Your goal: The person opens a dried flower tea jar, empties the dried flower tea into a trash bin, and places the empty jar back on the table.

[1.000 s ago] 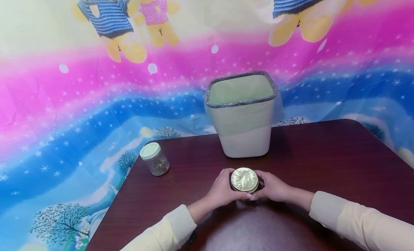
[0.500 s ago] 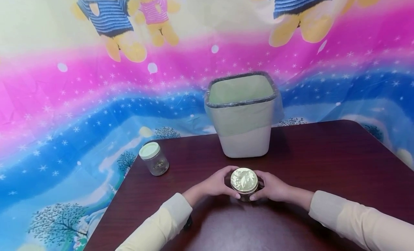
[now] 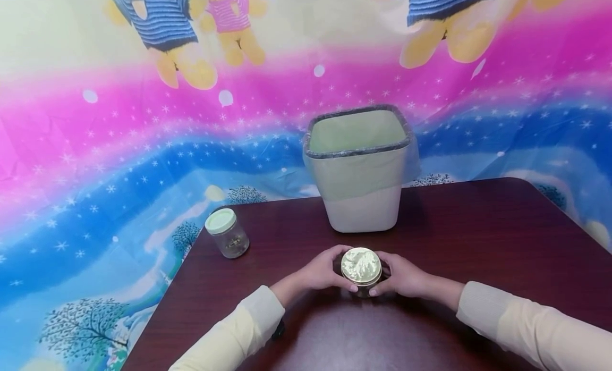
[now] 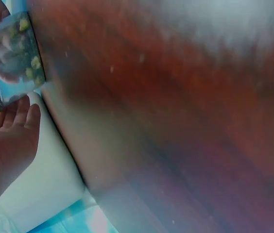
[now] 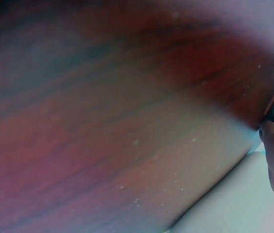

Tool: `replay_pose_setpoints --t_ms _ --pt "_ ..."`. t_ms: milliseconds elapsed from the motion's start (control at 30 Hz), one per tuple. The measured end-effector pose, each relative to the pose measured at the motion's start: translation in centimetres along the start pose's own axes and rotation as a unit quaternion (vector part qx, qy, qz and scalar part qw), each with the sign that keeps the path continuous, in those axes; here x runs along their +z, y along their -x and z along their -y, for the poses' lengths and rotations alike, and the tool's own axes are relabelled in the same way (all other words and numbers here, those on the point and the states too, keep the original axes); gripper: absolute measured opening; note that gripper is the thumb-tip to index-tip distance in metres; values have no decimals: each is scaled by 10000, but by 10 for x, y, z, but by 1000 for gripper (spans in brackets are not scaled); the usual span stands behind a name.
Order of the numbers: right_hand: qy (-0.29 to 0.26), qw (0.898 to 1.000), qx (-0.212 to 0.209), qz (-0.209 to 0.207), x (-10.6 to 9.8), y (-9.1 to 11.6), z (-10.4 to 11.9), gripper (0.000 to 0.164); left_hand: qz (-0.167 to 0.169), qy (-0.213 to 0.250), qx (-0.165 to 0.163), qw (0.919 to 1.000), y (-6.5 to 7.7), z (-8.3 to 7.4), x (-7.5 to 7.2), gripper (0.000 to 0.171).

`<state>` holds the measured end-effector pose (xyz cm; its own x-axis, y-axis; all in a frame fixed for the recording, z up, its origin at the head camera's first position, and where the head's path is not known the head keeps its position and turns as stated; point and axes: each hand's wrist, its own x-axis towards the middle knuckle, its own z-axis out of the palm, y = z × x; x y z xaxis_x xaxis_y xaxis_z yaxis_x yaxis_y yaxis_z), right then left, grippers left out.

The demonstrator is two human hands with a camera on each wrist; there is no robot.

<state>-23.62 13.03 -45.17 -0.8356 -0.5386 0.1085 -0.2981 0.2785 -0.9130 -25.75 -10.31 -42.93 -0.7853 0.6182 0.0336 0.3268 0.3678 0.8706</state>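
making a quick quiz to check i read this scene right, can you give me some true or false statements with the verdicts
1. The left hand and the right hand both hold the transparent round jar with the shiny gold-coloured lid. True.
2. The tall white bin with a translucent liner stands on the dark red-brown glossy table. True.
3. The bin is nearer the head camera than the hands are. False: it stands beyond them.
4. The transparent round jar with the pale lid is left of the bin in the head view. True.
5. The pale-lidded jar lies on its side. False: it stands upright.
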Motion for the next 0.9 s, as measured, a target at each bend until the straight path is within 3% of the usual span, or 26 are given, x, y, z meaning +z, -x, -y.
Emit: replay_pose_setpoints --t_ms 67,167,267,633,900 --pt "21 10000 24 -6 0 0 -1 84 -190 -204 -77 9996 3 0 3 75" --pt "30 10000 59 -3 0 0 -2 86 -514 -676 -203 9962 2 11 9 78" --pt "4 10000 72 -3 0 0 -2 86 -818 -1018 -298 9910 5 8 14 78" --pt "-75 10000 -42 30 1 1 -2 86 -1699 -1370 -700 9734 14 -8 38 81" --pt "-234 9996 -81 98 -1 1 -3 84 -1875 -1586 -663 9671 16 -14 44 80"
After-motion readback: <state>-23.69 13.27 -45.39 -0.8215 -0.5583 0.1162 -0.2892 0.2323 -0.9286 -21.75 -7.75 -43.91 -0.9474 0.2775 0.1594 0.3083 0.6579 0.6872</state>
